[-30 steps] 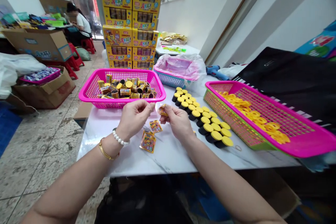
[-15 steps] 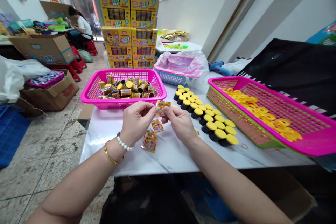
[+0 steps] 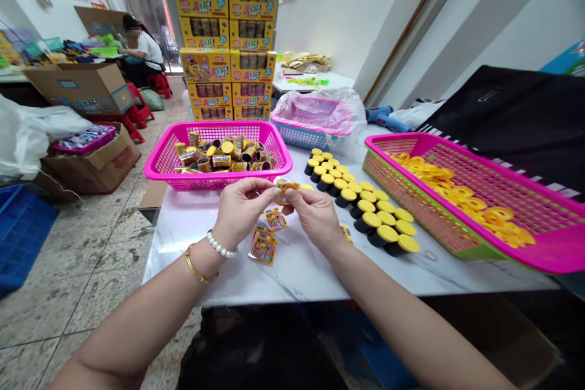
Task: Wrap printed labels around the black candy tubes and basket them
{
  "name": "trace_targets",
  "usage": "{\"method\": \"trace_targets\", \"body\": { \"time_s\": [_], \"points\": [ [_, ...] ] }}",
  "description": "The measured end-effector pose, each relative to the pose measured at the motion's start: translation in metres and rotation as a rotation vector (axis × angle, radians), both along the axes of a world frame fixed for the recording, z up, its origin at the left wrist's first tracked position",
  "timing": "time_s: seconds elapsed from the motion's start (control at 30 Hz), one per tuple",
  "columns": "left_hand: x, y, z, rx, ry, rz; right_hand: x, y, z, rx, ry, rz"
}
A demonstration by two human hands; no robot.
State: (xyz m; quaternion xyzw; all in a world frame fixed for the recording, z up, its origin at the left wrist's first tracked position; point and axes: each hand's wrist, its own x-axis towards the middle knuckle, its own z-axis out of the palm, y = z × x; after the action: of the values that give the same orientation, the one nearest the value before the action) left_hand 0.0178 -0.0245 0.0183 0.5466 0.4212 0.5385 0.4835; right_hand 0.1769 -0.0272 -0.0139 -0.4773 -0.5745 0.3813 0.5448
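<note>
Between my two hands is a small yellow printed sticker label (image 3: 286, 185), raised above the white marbled table (image 3: 297, 274). My left hand (image 3: 247, 204) pinches its left edge between thumb and forefinger. On the other side my right hand (image 3: 315, 213) grips it, thumb on top and the other fingers curled under. Below my hands lie a loose printed label (image 3: 276, 219) and a small stack of the same labels (image 3: 262, 248). Part of another label (image 3: 346, 233) shows by my right wrist. Rows of black cups with yellow lids (image 3: 365, 204) stand to the right.
A pink basket (image 3: 158, 164) of labelled cups sits at the back left. Yellow rings (image 3: 461, 201) fill part of a long pink basket (image 3: 560, 244) at right. Behind are a plastic-lined basket (image 3: 315, 113) and stacked yellow boxes (image 3: 205, 67). A person (image 3: 148, 52) sits far left.
The label between my fingers has tilted and looks more bent, with both hands still on it. The whole view has shifted slightly.
</note>
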Motion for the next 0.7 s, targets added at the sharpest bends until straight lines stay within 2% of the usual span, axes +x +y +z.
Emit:
{"method": "trace_targets", "body": {
  "time_s": [0.17, 0.37, 0.47, 0.53, 0.6, 0.67, 0.7],
  "points": [
    [-0.002, 0.001, 0.000, -0.092, -0.045, -0.069, 0.000, 0.000, 0.000, 0.010, 0.004, 0.011],
    [0.000, -0.004, 0.003, -0.079, -0.016, -0.039, -0.006, 0.000, -0.009, 0.004, -0.047, 0.055],
    [-0.003, -0.001, 0.004, -0.126, -0.009, -0.067, -0.003, 0.000, -0.008, 0.042, -0.126, 0.089],
    [-0.007, 0.004, 0.004, -0.201, -0.042, -0.081, 0.005, 0.003, -0.005, 0.171, -0.248, 0.003],
    [-0.011, 0.011, 0.003, -0.281, -0.088, -0.070, 0.017, 0.008, -0.003, 0.319, -0.429, -0.194],
    [-0.013, 0.017, 0.001, -0.351, -0.143, -0.077, 0.028, 0.016, -0.006, 0.332, -0.652, -0.365],
    [-0.013, 0.019, 0.000, -0.386, -0.173, -0.101, 0.033, 0.021, -0.008, 0.275, -0.762, -0.387]
  ]
}}
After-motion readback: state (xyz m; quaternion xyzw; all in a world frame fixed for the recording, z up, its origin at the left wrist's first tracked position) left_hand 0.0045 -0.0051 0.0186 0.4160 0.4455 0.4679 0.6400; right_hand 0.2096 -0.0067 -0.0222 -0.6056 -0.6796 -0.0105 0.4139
